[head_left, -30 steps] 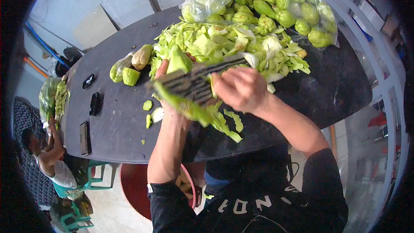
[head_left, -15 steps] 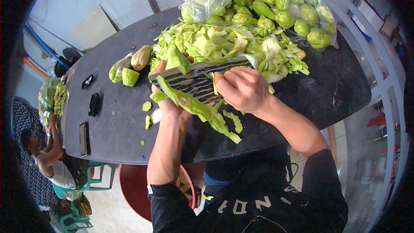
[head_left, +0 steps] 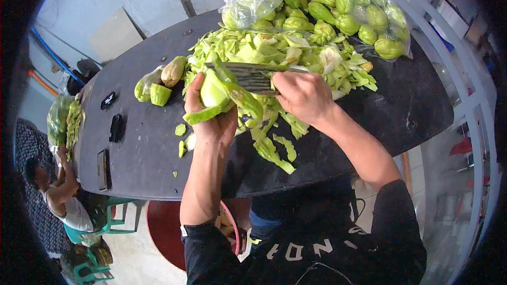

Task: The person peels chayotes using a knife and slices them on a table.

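My left hand (head_left: 217,126) is closed around a partly peeled chayote (head_left: 212,91), its pale flesh showing. A strip of green peel (head_left: 245,103) hangs off it toward the right. In my right hand (head_left: 303,97) is a broad-bladed knife (head_left: 251,77), its blade streaked and lying against the chayote's upper side. Just beyond both hands spreads a heap of green peelings (head_left: 248,47). Loose peel (head_left: 269,153) lies on the table below the knife.
A clear plastic bag (head_left: 259,2) of whole chayotes sits at the back of the dark table (head_left: 153,148). Left of the heap lie a brownish chayote (head_left: 173,71) and a cut piece (head_left: 160,95). A phone (head_left: 102,170) is near the left edge. Another person (head_left: 66,195) sits far left.
The knife has moved up and away from me, its blade turned more level. My left hand has turned, bringing the chayote's pale peeled side into view.
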`<state>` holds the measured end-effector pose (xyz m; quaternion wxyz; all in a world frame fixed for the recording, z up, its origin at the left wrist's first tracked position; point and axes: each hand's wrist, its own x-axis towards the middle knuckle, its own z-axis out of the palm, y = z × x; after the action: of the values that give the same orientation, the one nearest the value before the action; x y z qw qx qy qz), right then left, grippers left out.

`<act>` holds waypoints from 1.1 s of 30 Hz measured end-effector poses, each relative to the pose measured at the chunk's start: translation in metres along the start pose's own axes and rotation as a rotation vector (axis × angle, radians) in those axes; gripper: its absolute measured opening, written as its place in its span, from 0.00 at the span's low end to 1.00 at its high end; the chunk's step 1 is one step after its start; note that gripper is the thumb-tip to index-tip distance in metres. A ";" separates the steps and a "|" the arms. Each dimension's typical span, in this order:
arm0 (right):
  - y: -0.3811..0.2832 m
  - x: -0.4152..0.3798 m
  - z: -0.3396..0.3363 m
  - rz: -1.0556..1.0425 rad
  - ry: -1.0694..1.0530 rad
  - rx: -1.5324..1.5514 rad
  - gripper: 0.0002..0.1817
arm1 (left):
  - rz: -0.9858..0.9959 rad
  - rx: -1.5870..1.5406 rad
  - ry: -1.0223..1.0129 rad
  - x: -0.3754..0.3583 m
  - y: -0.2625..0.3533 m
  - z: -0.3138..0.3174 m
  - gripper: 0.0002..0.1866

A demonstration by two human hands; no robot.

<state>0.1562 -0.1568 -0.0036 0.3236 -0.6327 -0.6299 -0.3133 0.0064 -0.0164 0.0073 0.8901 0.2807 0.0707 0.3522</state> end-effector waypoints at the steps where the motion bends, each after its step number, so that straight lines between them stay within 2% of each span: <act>1: 0.003 -0.002 0.000 0.001 0.003 -0.007 0.06 | -0.005 0.008 0.026 0.002 0.000 0.002 0.18; 5: 0.004 -0.002 -0.004 0.033 -0.011 0.019 0.06 | -0.028 0.002 0.021 -0.001 -0.001 0.008 0.20; 7: 0.005 -0.002 -0.004 0.142 -0.072 -0.047 0.06 | -0.043 0.036 0.013 -0.004 0.001 0.003 0.21; 8: 0.012 -0.005 0.002 0.290 -0.196 -0.035 0.12 | -0.048 0.020 0.003 -0.005 0.001 0.004 0.21; 11: 0.017 -0.004 -0.006 0.382 -0.234 -0.060 0.12 | -0.049 -0.022 -0.025 0.000 0.001 0.006 0.21; 14: 0.014 -0.004 -0.007 0.300 -0.148 -0.043 0.09 | -0.073 -0.203 0.028 0.013 -0.002 -0.007 0.23; 16: 0.010 -0.007 -0.004 0.264 -0.101 -0.035 0.07 | -0.038 -0.171 0.095 0.013 -0.001 -0.008 0.22; 18: 0.005 -0.008 -0.002 0.044 -0.053 -0.030 0.06 | 0.035 -0.070 0.245 0.013 -0.004 0.000 0.22; 19: -0.002 -0.005 -0.004 -0.066 0.010 -0.067 0.04 | 0.035 -0.069 0.243 0.013 -0.004 -0.001 0.22; 21: -0.015 -0.004 -0.003 -0.153 0.027 -0.033 0.08 | -0.092 -0.092 0.109 0.009 -0.003 -0.005 0.23; 22: -0.021 -0.001 -0.005 -0.228 0.056 -0.086 0.07 | -0.131 -0.108 0.162 0.005 -0.002 -0.001 0.24; 25: -0.029 0.001 0.000 -0.264 0.092 -0.102 0.07 | -0.141 -0.253 0.047 0.006 -0.007 -0.008 0.23; 26: -0.030 0.001 -0.001 -0.264 0.091 -0.104 0.07 | -0.154 -0.309 0.071 0.008 -0.007 -0.008 0.22; 33: -0.033 0.002 -0.003 -0.270 0.084 -0.085 0.07 | -0.214 -0.365 -0.040 0.011 -0.007 -0.015 0.22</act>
<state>0.1233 -0.1580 -0.0002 0.2773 -0.5420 -0.6812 -0.4065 0.0140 -0.0063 -0.0085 0.9597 0.1126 0.0175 0.2567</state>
